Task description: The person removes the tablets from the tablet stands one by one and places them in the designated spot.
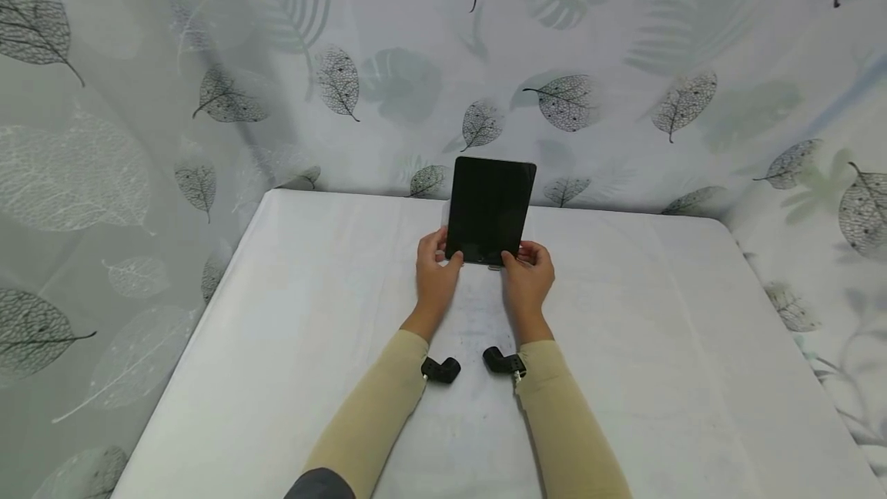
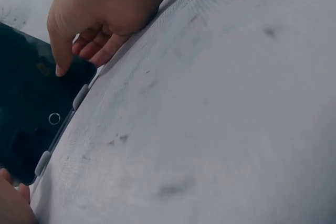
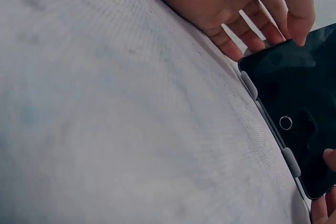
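Observation:
A black tablet [image 1: 490, 210] with a dark screen leans back, upright, near the table's far edge. Two small grey lips [image 3: 250, 85] hold its lower edge, apparently part of a stand mostly hidden behind it. The left hand [image 1: 436, 277] grips the tablet's lower left corner, thumb over the front and fingers at the side. At the lower right corner, the right hand [image 1: 529, 281] holds it the same way. A round home button [image 2: 54, 118] shows between the hands in the left wrist view. Fingertips behind the tablet are partly hidden.
A white cloth covers the table [image 1: 333, 314], with faint dark smudges in the wrist views. Leaf-patterned curtains [image 1: 388, 45] enclose the back and sides. Black wrist cameras [image 1: 441, 370] sit on both forearms, over beige sleeves [image 1: 377, 414].

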`<state>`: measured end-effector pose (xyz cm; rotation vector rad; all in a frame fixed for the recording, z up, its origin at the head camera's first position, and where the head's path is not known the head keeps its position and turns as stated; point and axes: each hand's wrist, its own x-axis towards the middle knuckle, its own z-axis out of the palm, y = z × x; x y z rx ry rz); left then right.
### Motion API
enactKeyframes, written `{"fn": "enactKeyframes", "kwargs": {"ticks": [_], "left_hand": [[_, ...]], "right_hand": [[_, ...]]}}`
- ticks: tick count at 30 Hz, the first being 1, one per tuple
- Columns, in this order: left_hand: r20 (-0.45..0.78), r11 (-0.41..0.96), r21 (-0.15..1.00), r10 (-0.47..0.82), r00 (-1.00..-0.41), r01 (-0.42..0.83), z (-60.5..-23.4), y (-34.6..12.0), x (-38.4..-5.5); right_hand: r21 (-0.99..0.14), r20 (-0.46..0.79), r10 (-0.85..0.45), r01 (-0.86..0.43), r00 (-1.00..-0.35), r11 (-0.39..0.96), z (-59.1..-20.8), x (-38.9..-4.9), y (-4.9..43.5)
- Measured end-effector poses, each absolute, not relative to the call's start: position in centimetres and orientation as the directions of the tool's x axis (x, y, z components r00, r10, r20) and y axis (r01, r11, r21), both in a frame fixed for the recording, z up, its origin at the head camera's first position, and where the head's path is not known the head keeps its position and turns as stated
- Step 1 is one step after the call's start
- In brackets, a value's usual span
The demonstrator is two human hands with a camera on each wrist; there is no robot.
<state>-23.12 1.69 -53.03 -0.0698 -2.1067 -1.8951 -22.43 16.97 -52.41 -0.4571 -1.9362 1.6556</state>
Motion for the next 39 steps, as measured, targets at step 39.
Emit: {"fn": "enactKeyframes", "kwargs": {"ticks": [39], "left_hand": [[0.239, -0.001, 0.970, -0.150, -0.959, 0.242, -52.8, 0.4, -22.9]], "right_hand": [[-0.995, 0.083, 0.458, -0.051, -0.885, 0.083, -52.2, -21.9, 18.0]]}}
